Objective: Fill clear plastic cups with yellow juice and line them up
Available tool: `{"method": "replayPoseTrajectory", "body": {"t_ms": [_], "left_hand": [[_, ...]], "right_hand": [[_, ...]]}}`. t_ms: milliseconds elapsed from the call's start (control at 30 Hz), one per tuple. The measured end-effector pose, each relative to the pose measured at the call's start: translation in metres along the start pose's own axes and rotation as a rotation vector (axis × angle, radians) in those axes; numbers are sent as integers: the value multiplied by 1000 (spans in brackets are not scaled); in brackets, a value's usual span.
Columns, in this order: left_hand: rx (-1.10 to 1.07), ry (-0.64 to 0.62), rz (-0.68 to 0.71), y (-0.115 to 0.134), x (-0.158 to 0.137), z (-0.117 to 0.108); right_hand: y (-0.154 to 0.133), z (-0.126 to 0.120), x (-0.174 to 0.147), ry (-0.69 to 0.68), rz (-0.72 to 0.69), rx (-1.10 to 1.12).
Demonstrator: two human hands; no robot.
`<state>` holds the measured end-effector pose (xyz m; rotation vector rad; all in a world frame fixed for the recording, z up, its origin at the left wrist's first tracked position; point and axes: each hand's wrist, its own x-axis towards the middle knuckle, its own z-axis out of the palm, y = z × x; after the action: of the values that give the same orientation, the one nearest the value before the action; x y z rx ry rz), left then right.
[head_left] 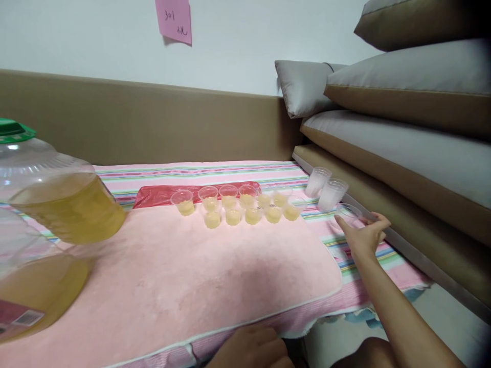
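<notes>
Over at the right edge of the bed-like surface, my right hand [366,234] grips a clear plastic cup [350,212] with thumb and fingers around it. Just beyond it stand two stacks of clear plastic cups [333,195]. Several clear cups with a little yellow liquid [232,216] stand in two rows across the pink mat [184,266]. My left hand [251,350] is low at the bottom edge, its fingers curled in and partly cut off by the frame; nothing shows in it.
Two large clear jugs of yellow liquid [69,204] fill the left side, one with a green lid [15,131]. Red plastic [157,196] lies behind the cups on a striped cloth [126,176]. Stacked grey-brown cushions [402,148] rise on the right. A pink note [174,20] hangs on the wall.
</notes>
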<state>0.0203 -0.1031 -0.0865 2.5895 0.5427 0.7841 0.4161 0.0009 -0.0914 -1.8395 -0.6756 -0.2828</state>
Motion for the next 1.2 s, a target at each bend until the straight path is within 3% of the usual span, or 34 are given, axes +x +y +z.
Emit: {"method": "replayPoseTrajectory", "body": {"t_ms": [100, 267, 600, 933, 1067, 1200], "left_hand": [[31, 41, 68, -6, -2, -35], [133, 177, -94, -12, -1, -79], [195, 92, -53, -13, -3, -70], [196, 107, -47, -15, -2, -70], [189, 180, -93, -23, -2, -81], [131, 370, -334, -34, -5, -106]], "right_hand": [[-1, 1, 0, -1, 11, -1], [-1, 2, -3, 8, 28, 1], [-2, 1, -5, 12, 14, 20], [-1, -1, -5, 37, 22, 28], [-12, -9, -11, 71, -21, 53], [-50, -27, -30, 47, -249, 284]]}}
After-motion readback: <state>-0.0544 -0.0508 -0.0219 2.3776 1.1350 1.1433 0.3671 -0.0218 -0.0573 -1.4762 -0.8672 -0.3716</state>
